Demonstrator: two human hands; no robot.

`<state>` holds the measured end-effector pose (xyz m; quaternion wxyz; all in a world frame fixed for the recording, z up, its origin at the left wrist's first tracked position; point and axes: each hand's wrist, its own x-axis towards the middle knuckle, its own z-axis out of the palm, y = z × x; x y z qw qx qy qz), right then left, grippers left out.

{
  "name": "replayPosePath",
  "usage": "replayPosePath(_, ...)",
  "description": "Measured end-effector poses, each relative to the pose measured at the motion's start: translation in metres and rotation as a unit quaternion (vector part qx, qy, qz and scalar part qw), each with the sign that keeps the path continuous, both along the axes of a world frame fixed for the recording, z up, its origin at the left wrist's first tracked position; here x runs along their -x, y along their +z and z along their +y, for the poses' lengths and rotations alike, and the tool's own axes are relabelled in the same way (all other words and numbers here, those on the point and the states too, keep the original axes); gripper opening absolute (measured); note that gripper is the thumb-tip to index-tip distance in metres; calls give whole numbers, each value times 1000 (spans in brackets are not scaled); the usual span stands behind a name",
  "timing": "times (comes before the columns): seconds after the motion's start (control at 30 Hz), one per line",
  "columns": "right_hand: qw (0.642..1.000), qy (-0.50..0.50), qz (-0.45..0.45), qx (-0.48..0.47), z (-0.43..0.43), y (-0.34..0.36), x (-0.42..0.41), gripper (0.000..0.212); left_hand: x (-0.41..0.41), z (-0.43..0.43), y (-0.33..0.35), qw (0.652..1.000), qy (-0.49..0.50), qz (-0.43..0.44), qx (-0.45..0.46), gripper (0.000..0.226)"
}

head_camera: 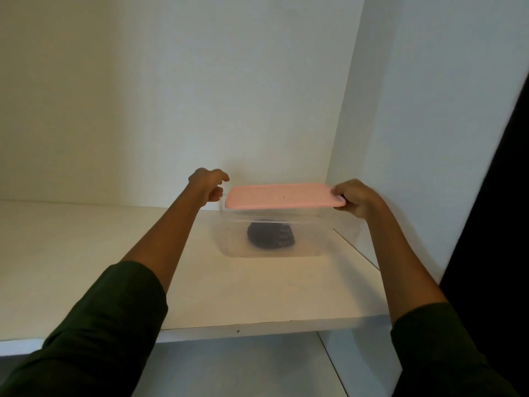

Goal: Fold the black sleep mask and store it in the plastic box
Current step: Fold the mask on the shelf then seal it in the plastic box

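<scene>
Below the pink lid [282, 196] I grip at its right end, the black sleep mask [271, 234] lies folded on the clear plastic box's [234, 239] floor.

We look into a white alcove — a plain back wall [160, 96] meets a side wall [429, 110] at a corner. A white shelf [71, 253] spans it, dim light below — a dark strip [501, 224] at right.

black sleep mask [270, 235] inside lidded plastic box [310, 227], hands at its ends
</scene>
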<state>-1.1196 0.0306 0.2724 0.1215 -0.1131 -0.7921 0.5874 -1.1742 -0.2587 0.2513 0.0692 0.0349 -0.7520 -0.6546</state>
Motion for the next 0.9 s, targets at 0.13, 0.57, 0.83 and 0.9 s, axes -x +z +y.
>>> replayPosePath(0.13,999,13,-35,-21,6,-12,12,26,6,-2,-5,1000,23,1,17,37)
replayPosePath(0.57,942,-5,-87,-325,-1,-5,19,19,24,0,-19,988,58,28,143,19)
replayPosePath(0.83,913,0,-95,-397,1,-12,16,22,28,1,-21,984,51,39,168,10)
replayPosePath(0.9,906,-16,-86,-414,-4,-17,16,24,27,1,-21,985,47,39,159,10)
